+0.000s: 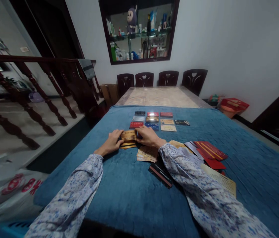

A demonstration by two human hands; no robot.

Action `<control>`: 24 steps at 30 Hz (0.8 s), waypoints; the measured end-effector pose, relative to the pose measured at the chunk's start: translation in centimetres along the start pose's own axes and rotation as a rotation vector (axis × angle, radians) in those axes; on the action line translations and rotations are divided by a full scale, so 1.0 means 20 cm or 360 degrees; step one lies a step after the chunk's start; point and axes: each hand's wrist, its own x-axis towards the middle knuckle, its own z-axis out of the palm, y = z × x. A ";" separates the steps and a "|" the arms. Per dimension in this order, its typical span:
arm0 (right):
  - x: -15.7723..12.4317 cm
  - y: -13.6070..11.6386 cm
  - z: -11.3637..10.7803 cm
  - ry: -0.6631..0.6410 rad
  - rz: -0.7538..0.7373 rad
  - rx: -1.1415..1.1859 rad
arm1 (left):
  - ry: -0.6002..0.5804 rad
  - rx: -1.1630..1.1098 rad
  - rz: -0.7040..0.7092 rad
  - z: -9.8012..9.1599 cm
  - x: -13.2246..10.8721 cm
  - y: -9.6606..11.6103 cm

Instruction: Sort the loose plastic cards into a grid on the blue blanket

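A gold card [129,136] is held by its two short sides between my hands, over more gold cards with dark stripes [128,145] on the blue cloth. My left hand [112,142] has its thumb and fingers closed on the left end. At the right end, my right hand [149,137] grips with bent fingers. Just beyond are rows of card stacks, among them a red stack [136,125], a blue stack [152,126] and a cream stack [168,127]. Beige cards [146,154] lie below my right hand, partly hidden by it. Nearer me is a black card [160,176].
Loose red cards [210,150] and a large cream card [222,180] lie around my right forearm. A black card [182,122] sits right of the rows. The blue cloth [124,195] covers the table's near part. A white plastic bag [13,188] stands at left.
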 end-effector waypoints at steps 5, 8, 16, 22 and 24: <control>0.02 0.03 -0.02 0.0006 -0.0027 0.0010 | -0.0036 -0.0007 0.0006 -0.04 0.02 0.02; 0.02 0.06 -0.03 -0.0005 -0.0048 0.0025 | -0.0075 -0.0006 0.0025 -0.05 0.05 0.03; 0.02 0.15 -0.09 -0.0034 -0.0031 -0.0003 | -0.0184 0.0033 0.0080 -0.08 0.16 0.09; 0.02 0.23 -0.13 -0.0034 -0.0004 -0.0049 | -0.0218 0.0054 0.0081 -0.08 0.28 0.13; 0.01 0.26 -0.15 -0.0041 0.0004 -0.0060 | -0.0223 0.0053 0.0090 -0.08 0.32 0.16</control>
